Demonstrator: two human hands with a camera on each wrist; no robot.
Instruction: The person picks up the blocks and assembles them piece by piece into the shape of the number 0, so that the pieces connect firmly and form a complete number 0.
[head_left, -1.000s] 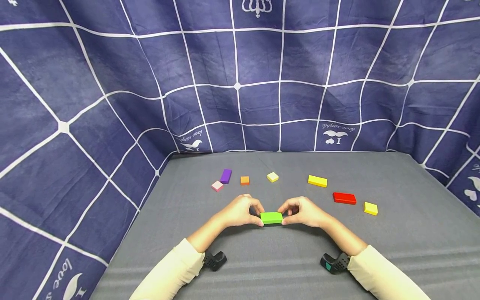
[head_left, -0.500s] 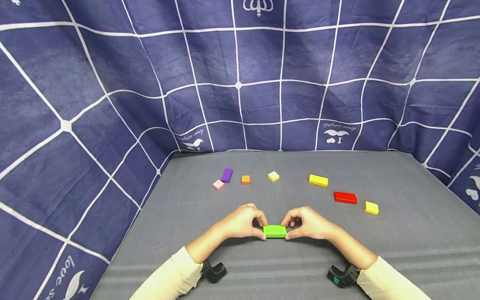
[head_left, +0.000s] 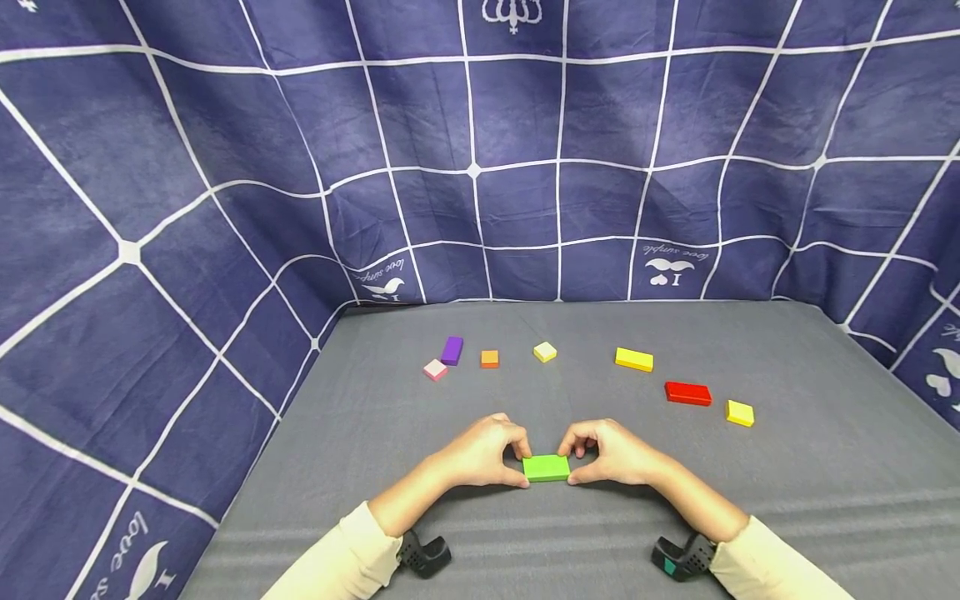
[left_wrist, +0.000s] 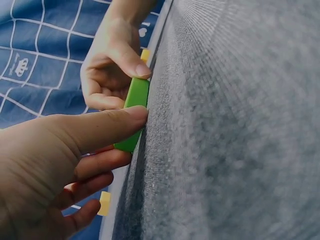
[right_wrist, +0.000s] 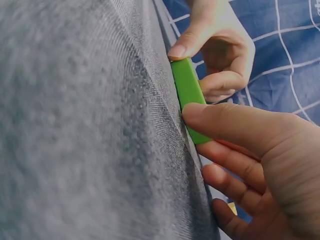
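Note:
A bright green rectangular block [head_left: 546,468] lies flat at the grey cloth, near the middle front in the head view. My left hand [head_left: 482,454] pinches its left end between thumb and fingers. At the opposite end, my right hand [head_left: 617,454] pinches it the same way. The left wrist view has the green block [left_wrist: 138,93] low against the cloth, with the thumb across its near side. From the right wrist, the block's long face [right_wrist: 189,85] shows between the two thumbs.
Behind the hands lie a purple block [head_left: 452,351], a pink one [head_left: 435,370], an orange one [head_left: 490,359] and a pale yellow one [head_left: 545,352]. Rightward are a long yellow block [head_left: 634,360], a red block [head_left: 687,393] and a short yellow block [head_left: 739,412]. A blue checked curtain [head_left: 517,208] rises behind.
Both hands have brought the green block toward the person, mostly in the first half second, and keep their hold at its ends. The other blocks stay where they were.

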